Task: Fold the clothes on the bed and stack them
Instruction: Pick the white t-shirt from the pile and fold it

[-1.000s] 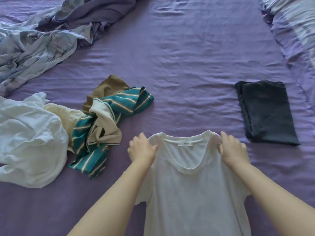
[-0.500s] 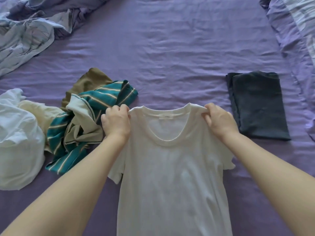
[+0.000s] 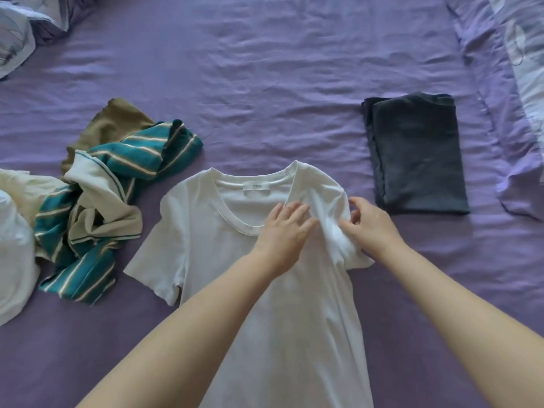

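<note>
Hands met on white tee: left hand pressed flat w/ straight fingers, right hand pinched bunched shoulder fabric; folded dark garment just beyond right hand.

You can see a purple sheet, a crumpled blanket far left, and a pillow far right.

Wrinkled purple bedsheet, patterned pillow at right.
</note>
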